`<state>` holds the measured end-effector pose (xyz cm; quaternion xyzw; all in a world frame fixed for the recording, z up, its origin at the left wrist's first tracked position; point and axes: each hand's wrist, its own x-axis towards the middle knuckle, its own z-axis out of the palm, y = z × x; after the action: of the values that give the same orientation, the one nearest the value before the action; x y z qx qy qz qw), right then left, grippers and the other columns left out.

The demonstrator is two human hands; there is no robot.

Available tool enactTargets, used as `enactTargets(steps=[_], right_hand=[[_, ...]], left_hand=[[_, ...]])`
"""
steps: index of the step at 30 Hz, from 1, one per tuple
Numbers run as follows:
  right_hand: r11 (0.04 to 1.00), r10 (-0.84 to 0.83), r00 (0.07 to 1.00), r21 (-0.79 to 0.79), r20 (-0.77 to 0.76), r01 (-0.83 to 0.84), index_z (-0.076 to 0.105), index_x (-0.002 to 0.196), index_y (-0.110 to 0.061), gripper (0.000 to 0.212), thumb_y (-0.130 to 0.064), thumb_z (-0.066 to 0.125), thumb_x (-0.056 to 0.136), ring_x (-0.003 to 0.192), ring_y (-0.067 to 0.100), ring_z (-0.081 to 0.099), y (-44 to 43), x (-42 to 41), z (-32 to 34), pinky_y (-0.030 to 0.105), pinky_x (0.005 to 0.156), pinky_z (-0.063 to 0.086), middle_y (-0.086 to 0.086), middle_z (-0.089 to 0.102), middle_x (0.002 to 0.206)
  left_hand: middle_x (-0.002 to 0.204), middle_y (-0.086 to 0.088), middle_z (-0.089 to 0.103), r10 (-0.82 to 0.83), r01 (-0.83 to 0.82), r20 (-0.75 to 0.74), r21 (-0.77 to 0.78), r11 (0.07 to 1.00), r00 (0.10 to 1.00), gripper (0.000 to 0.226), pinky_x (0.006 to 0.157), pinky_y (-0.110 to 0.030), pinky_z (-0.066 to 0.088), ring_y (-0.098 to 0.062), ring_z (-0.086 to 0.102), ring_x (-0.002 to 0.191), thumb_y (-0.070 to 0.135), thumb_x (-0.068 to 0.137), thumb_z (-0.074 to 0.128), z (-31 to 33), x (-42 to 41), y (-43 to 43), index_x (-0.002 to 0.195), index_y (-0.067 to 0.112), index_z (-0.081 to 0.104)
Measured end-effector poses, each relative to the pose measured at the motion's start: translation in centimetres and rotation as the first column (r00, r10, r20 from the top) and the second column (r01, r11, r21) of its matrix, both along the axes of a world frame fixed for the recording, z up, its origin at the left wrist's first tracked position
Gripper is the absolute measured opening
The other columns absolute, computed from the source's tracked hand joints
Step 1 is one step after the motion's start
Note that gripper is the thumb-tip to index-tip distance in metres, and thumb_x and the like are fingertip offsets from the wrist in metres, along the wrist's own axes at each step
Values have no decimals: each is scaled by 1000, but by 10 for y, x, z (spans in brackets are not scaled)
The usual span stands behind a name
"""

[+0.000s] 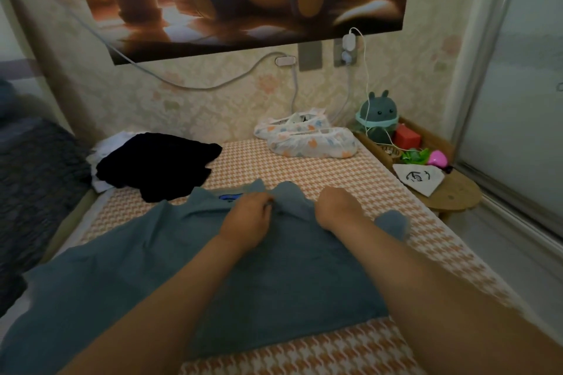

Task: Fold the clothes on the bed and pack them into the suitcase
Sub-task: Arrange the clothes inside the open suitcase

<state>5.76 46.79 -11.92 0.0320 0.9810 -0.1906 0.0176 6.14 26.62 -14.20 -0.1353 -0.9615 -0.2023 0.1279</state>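
A blue-grey polo shirt [146,256] lies spread flat on the bed [320,173], collar towards the wall, a blue label showing inside the neck. My left hand [246,216] pinches the cloth at the collar opening. My right hand [338,207] is curled on the right side of the collar, gripping the fabric there. A black garment [155,161] sits crumpled on a white one [100,149] at the bed's far left. No suitcase is in view.
Two patterned shoe covers [307,137] lie at the bed's far edge by the wall. A wooden side table [451,195] at the right holds a green plush toy [377,116], a red box and a white pouch. A dark blanket [36,179] lies left.
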Motion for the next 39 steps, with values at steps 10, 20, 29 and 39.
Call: enactTargets(steps=[10, 20, 29, 39], right_hand=[[965, -15, 989, -258, 145, 53, 56, 91, -10, 18, -24, 66, 87, 76, 20, 55, -16, -42, -16, 29, 63, 49, 4, 56, 90], [986, -142, 935, 33, -325, 161, 58, 106, -20, 18, -9, 51, 94, 99, 22, 54, 2, -38, -24, 38, 87, 47, 4, 59, 112], [857, 445, 890, 240, 103, -457, 17, 156, -36, 52, -38, 25, 105, 151, 24, 13, -30, -34, -37, 50, 121, 13, 0, 11, 165], [821, 508, 856, 358, -99, -445, 46, 141, -18, 45, -22, 39, 97, 136, 28, 36, -145, -7, -15, 46, 115, 25, 10, 40, 148]], left_hand=[[126, -8, 60, 157, -97, 193, -287, 953, 969, 33, 94, -41, 48, -28, 57, 111, 37, 94, 54, 8, -49, -29, 123, 22, 60], [119, -6, 54, 18, 11, -117, 247, 969, 993, 22, 90, -22, 37, -19, 53, 106, 11, 93, 59, 1, -56, -5, 114, 14, 56], [163, -2, 11, 91, -60, 151, -201, 978, 984, 69, 121, -42, 13, -20, 11, 149, 51, 98, 42, -32, -9, -63, 155, 24, 14], [139, -12, 48, 401, -398, 58, -59, 915, 914, 42, 104, -44, 36, -32, 44, 125, 26, 100, 42, -7, 29, -212, 141, 17, 43]])
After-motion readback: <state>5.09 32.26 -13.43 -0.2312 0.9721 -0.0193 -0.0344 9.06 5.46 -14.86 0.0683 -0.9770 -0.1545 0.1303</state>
